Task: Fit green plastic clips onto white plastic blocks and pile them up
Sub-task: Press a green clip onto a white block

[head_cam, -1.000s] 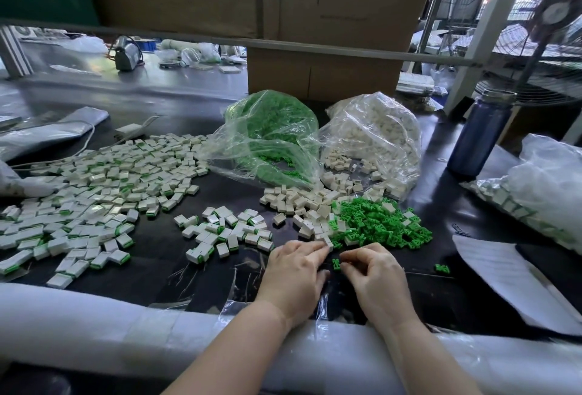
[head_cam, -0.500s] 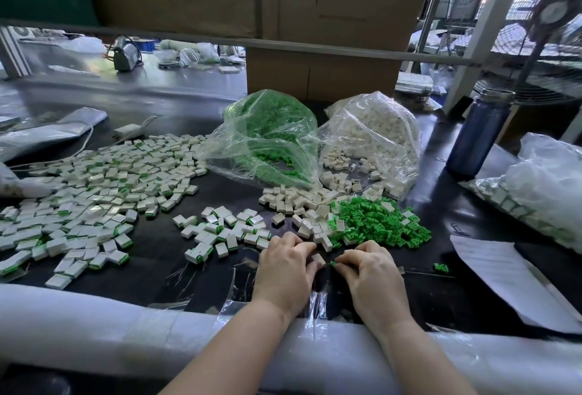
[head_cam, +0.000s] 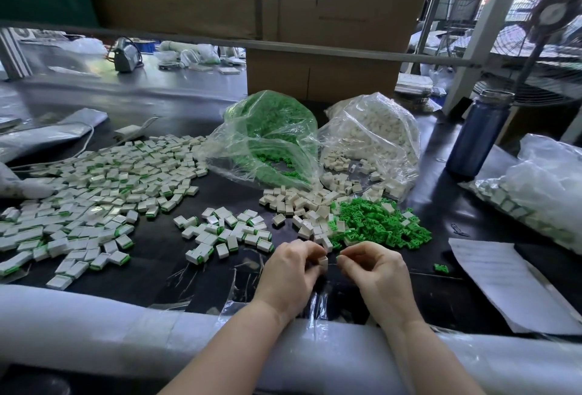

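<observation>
Assembly is seen to be well under way, though much is left. A white block [head_cam: 323, 260] is pinched between the curled fingertips of the left hand [head_cam: 291, 271], just above the black table [head_cam: 163, 256], close to the padded near edge. The right hand [head_cam: 374, 271] is held just beside it, its thumb and forefinger closed on something small and green, judged to be a green clip [head_cam: 339, 257]; so little of it shows that its shape cannot be made out. Block and clip are close together but not yet seen to be joined, so the step in hand is judged to be the pushing of the clip into the block.

What is done can be read from the table. A wide spread of finished blocks [head_cam: 94, 193], white with green showing at one edge, is laid out to the left, and a smaller group of finished pieces [head_cam: 226, 231] lies just ahead of the left hand. They are scattered flat rather than stacked.

What is left is plainly more. A loose heap of bare blocks [head_cam: 302, 202] and a heap of loose clips [head_cam: 381, 221] lie touching each other just beyond the hands, with one stray clip [head_cam: 441, 267] apart to the right. Behind them, a bag of clips [head_cam: 271, 136] and a bag of blocks [head_cam: 374, 133] stand open and are still largely full. Many more fittings are judged to be needed.
</observation>
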Available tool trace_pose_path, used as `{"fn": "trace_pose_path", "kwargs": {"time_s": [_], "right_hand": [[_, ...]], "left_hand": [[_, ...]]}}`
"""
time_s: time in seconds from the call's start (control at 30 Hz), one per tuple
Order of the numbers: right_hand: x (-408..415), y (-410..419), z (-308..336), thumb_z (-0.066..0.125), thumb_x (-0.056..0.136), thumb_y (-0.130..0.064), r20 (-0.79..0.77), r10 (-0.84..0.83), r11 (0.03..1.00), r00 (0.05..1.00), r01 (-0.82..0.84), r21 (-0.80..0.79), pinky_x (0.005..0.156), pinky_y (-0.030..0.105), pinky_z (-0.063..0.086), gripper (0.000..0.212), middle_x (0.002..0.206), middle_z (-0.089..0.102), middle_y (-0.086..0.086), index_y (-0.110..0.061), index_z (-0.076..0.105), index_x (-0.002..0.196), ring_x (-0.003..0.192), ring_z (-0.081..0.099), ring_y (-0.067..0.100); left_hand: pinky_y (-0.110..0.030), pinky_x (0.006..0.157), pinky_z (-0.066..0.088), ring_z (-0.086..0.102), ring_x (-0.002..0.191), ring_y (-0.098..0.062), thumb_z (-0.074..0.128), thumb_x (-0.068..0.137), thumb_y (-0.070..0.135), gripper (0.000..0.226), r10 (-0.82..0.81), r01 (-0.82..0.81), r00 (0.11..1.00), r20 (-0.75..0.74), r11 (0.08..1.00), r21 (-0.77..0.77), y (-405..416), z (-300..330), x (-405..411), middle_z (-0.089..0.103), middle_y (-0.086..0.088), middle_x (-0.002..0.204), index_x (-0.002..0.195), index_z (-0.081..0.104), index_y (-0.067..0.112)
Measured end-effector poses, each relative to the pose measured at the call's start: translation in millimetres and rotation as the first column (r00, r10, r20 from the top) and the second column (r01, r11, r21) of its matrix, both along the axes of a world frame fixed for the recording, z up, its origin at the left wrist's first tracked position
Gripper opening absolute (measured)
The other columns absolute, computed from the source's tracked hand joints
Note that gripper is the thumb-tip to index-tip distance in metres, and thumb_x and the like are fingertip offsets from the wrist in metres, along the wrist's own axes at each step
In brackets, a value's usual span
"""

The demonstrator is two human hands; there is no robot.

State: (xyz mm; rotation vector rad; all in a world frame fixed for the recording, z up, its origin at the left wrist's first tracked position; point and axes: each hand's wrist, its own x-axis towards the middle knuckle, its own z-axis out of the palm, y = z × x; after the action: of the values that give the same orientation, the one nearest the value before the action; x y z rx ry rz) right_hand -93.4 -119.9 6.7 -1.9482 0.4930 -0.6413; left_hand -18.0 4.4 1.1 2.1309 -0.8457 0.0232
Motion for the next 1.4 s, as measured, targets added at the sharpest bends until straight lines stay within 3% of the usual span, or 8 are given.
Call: {"fn": "trace_pose_path", "kwargs": {"time_s": [0.3,0.5,0.77,1.1,1.23,1.4], "right_hand": [[0.0,-1.4,0.8,0.067,0.08,0.001,0.056,0.079,0.997,0.995,-0.079,-0.001,0.069,0.007,0.047,0.028,0.071,0.069,-0.009,-0.026,0.067,0.074,0.072,0.063,-0.001],[-0.9,0.0,2.6,0.065,0.081,0.004,0.11,0.126,0.989,0.986,-0.133,0.059,0.072,0.013,0.049,0.025,0.075,0.071,-0.004,-0.021,0.07,0.078,0.074,0.065,0.004],[-2.1,-0.1,3.8,0.071,0.075,0.003,0.074,0.124,0.99,0.99,-0.128,0.052,0.068,0.019,0.051,0.019,0.068,0.069,-0.001,-0.016,0.069,0.072,0.068,0.064,0.008],[-1.7,1.6,4.7,0.068,0.077,0.005,0.076,0.169,0.977,0.983,-0.177,0.116,0.066,0.016,0.05,0.022,0.07,0.071,0.0,-0.016,0.07,0.072,0.067,0.064,0.006],[-2.2,1.1,3.2,0.069,0.074,0.009,0.06,0.167,0.976,0.984,-0.173,0.132,0.062,0.022,0.051,0.02,0.065,0.066,0.002,-0.01,0.066,0.074,0.062,0.059,0.008],[-3.0,-0.4,4.1,0.071,0.07,0.012,0.032,0.191,0.969,0.981,-0.194,0.155,0.058,0.017,0.048,0.022,0.061,0.063,-0.002,-0.008,0.063,0.07,0.058,0.058,0.005]], "left_hand": [[-0.024,0.086,0.05,0.061,0.087,-0.011,0.056,0.09,0.006,0.016,-0.093,0.067,0.985,-0.147,0.982,-0.177,0.5,3.4,-2.7,0.06,0.006,0.096,0.098,0.065,0.018],[-0.026,0.077,0.056,0.065,0.077,-0.013,0.061,0.087,0.005,0.014,-0.212,0.094,0.905,-0.37,0.946,-0.311,1.7,4.9,-1.3,0.063,-0.005,0.087,0.096,0.058,0.015],[-0.018,0.066,0.054,0.065,0.066,-0.005,0.064,0.084,0.004,0.011,-0.25,0.069,0.85,-0.463,0.925,-0.373,4.2,5.1,2.9,0.066,0.0,0.073,0.085,0.063,0.015],[-0.015,0.062,0.051,0.065,0.063,-0.004,0.061,0.085,-0.001,0.012,-0.272,0.051,0.82,-0.504,0.911,-0.408,4.3,6.9,1.8,0.066,0.0,0.071,0.085,0.066,0.01],[-0.015,0.062,0.05,0.06,0.06,-0.001,0.062,0.085,0.001,0.016,-0.245,0.07,0.851,-0.465,0.93,-0.362,4.0,6.3,1.2,0.065,0.002,0.068,0.081,0.068,0.015],[-0.019,0.069,0.052,0.058,0.062,-0.002,0.062,0.085,0.0,0.022,-0.253,0.119,0.864,-0.435,0.943,-0.311,3.8,6.4,0.4,0.064,0.004,0.069,0.076,0.067,0.02]]}}
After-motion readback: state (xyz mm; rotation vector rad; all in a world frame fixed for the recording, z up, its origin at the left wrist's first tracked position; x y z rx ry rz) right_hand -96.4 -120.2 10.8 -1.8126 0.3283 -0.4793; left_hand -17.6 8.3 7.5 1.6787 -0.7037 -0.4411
